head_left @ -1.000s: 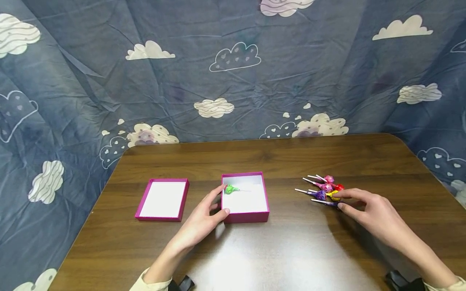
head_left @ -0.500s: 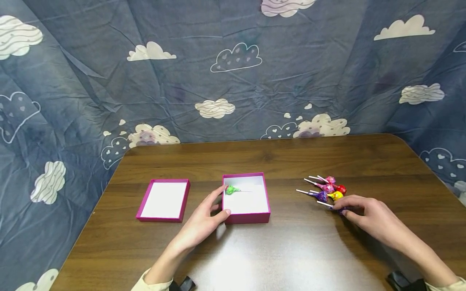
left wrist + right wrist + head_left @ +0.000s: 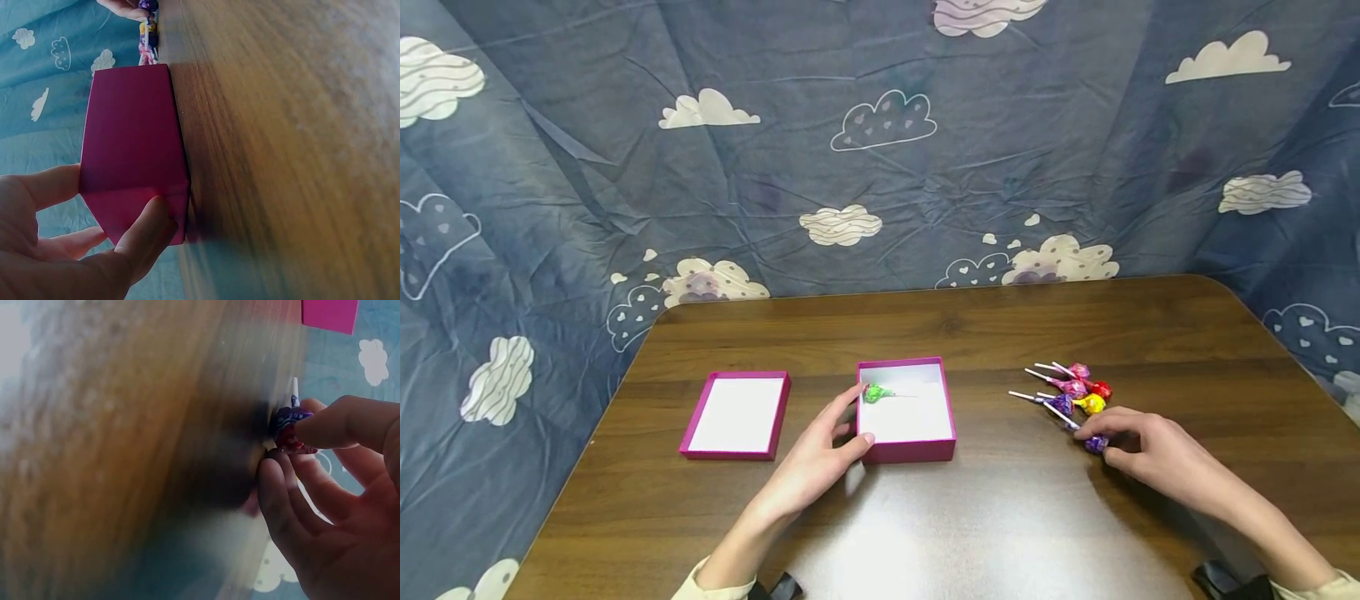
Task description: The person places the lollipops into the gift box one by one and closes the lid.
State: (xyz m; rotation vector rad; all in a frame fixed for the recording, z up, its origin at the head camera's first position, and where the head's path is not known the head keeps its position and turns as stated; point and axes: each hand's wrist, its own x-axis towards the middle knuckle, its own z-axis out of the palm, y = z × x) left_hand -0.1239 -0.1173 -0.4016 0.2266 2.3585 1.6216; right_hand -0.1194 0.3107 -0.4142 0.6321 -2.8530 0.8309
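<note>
The magenta box (image 3: 907, 451) with a white inside stands uncovered in the middle of the table. My left hand (image 3: 816, 454) holds its left side, thumb near the front corner and forefinger at the rim. A green-wrapped lollipop (image 3: 876, 392) lies inside, close to the left wall. On the right my right hand (image 3: 1165, 454) pinches a purple lollipop (image 3: 1096, 444), whose white stick points up and left. Just behind it lie several other lollipops: a yellow one (image 3: 1092, 404), a red one (image 3: 1102, 390), another purple one (image 3: 1060, 404) and pink ones (image 3: 1072, 387).
A magenta lid (image 3: 736, 414) lies left of the box, its white inside facing up. The brown wooden table (image 3: 1000, 508) ends at the back against a blue curtain (image 3: 887, 183) with cloud prints.
My right hand has drawn the purple lollipop slightly toward me, away from the others, and its stick has turned. My left hand keeps its place on the box.
</note>
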